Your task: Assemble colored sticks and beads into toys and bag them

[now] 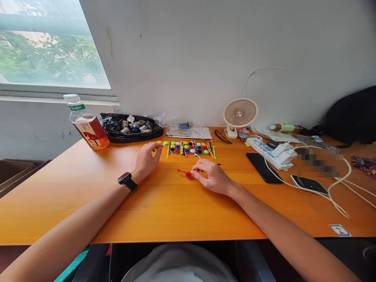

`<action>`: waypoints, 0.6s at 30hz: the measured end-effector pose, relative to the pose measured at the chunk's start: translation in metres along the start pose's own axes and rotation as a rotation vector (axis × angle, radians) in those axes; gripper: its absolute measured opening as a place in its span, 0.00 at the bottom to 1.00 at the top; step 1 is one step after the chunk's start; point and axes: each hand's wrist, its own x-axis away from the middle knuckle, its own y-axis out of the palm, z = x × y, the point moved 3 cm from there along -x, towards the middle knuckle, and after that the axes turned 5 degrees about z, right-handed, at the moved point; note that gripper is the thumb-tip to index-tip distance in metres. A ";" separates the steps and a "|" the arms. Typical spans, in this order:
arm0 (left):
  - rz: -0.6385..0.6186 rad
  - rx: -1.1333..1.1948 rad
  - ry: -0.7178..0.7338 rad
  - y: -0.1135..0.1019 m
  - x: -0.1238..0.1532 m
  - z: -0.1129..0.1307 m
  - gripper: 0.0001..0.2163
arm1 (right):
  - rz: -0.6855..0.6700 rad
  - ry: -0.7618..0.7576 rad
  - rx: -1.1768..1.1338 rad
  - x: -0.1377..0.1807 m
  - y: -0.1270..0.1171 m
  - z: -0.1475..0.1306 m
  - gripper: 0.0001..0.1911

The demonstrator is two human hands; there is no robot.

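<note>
My right hand (212,176) has its thumb and fingertips closed at the end of a small red arrow (181,171). The arrow lies over a round red piece (188,176) on the table. My left hand (147,159), with a black watch on its wrist, has curled fingers at the left end of the small parts. A bit of yellow-green shows by its fingertips; I cannot make out what they hold. Rows of coloured round pieces (178,150) lie beyond both hands, with thin coloured sticks (168,150) among them. A white arrow-like piece (197,155) lies behind my right hand.
At the left stand a tea bottle (89,127) and a black bag (117,136) of scraps. A small fan (240,113) stands by the wall. To the right are a phone (263,167), a power strip (272,153) and loose white cables. A small card (340,230) lies near the front edge.
</note>
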 end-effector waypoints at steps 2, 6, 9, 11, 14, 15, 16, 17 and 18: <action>0.030 0.024 -0.008 0.000 0.000 -0.001 0.11 | 0.000 0.002 0.002 0.000 0.000 0.000 0.10; 0.019 0.063 -0.044 0.001 0.000 -0.005 0.12 | -0.004 -0.003 0.002 0.000 0.000 -0.001 0.09; 0.017 0.077 -0.036 0.002 -0.001 -0.006 0.14 | -0.002 -0.007 -0.003 0.000 -0.001 -0.002 0.09; 0.016 0.118 -0.056 0.004 -0.002 -0.008 0.15 | 0.004 -0.009 -0.002 0.000 -0.001 -0.003 0.09; -0.007 0.202 -0.125 0.009 -0.002 -0.016 0.11 | 0.016 -0.016 -0.003 0.000 -0.001 -0.002 0.09; -0.022 0.205 -0.129 0.011 -0.002 -0.019 0.10 | 0.018 -0.019 -0.004 0.000 -0.001 -0.002 0.09; -0.044 0.195 -0.122 0.013 -0.002 -0.022 0.09 | 0.017 -0.022 -0.005 0.000 0.000 -0.001 0.09; -0.070 0.180 -0.113 0.015 -0.002 -0.024 0.09 | 0.014 -0.025 -0.005 0.000 0.000 -0.001 0.09; -0.099 0.171 -0.108 0.016 -0.002 -0.026 0.09 | 0.009 -0.028 -0.006 0.001 0.000 -0.001 0.09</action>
